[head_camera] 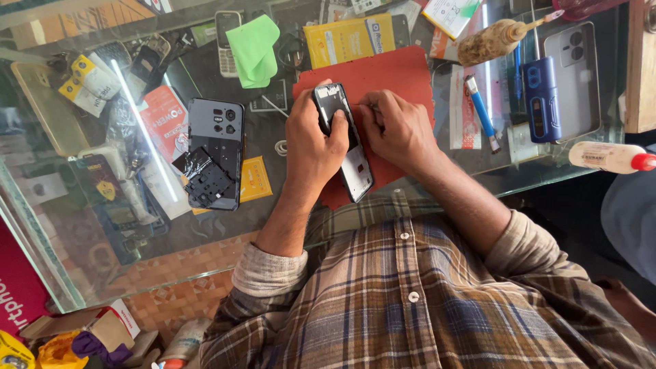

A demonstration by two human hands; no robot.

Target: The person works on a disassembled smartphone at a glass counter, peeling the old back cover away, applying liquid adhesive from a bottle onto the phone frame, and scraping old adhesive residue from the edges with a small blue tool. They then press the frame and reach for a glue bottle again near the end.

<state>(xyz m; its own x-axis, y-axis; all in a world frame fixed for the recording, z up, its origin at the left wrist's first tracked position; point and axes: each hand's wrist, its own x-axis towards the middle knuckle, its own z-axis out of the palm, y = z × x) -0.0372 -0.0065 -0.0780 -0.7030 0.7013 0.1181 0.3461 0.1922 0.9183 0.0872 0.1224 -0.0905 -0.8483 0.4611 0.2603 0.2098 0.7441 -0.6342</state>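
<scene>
An opened dark smartphone (354,171) lies on a red mat (393,72) on a glass counter. My left hand (311,140) grips the phone's upper left side, thumb across its camera end. My right hand (400,130) rests on the phone's right edge and pinches a thin metal tool (362,106) whose tip touches the phone's upper part. What the tip touches is too small to tell.
A detached dark back cover (215,154) with black parts on it lies to the left. A green cloth (254,48), a keypad phone (225,37), a yellow box (342,41), a blue screwdriver (482,113), a brush (488,42), a blue device (542,99) and a glue bottle (608,157) surround the mat.
</scene>
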